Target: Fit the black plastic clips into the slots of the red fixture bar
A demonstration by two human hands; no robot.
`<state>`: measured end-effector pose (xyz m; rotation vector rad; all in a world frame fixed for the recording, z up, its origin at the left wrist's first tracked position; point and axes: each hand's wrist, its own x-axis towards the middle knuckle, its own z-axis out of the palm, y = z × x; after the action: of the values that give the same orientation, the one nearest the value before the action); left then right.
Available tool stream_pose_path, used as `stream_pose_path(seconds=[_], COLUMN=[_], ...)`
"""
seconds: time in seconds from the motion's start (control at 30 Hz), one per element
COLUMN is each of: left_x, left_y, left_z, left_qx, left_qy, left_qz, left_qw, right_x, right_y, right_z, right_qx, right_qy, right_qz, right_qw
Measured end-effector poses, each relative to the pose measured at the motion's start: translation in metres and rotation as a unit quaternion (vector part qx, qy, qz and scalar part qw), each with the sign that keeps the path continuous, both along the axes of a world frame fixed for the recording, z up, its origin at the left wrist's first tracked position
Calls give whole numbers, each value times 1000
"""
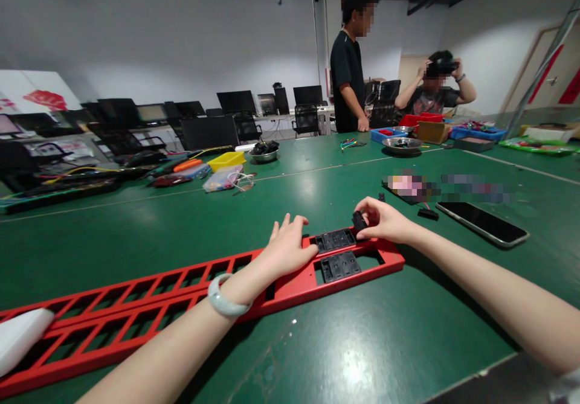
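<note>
A long red frame (299,286) with rows of slots lies across the green table. Black modules (335,241) fill part of its far row near the right end, and more black modules (341,266) sit in the near row. My left hand (290,247) rests on the frame beside the far modules, fingers apart and holding nothing. Between the thumb and fingers of my right hand (383,221) is a small black module (360,220), tilted over the right end of the far row. Bare openings show at the right of the near row.
A phone (484,223) and a small black part (428,214) lie right of the frame. At left, a white object (22,337) rests on it. Beyond are a metal bowl (264,152), a yellow tray (226,161), a metal dish (402,145) and two people.
</note>
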<state>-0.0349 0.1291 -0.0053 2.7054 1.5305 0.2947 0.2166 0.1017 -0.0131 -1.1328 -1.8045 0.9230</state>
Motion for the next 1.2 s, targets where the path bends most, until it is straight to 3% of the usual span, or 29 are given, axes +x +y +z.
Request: stream_pose_path(seconds=[0.37,1.2], left_x=[2,4], left_y=[-2,-3], left_z=[4,6], left_qx=[-12,-28], left_qy=[7,13], left_qz=[16,17], left_qw=[1000,999], right_x=[0,-6], right_y=[-7,-3], right_z=[11,7], right_qx=[7,30], right_qy=[-173,-202], right_qz=[-36,-37], right_qw=[984,978])
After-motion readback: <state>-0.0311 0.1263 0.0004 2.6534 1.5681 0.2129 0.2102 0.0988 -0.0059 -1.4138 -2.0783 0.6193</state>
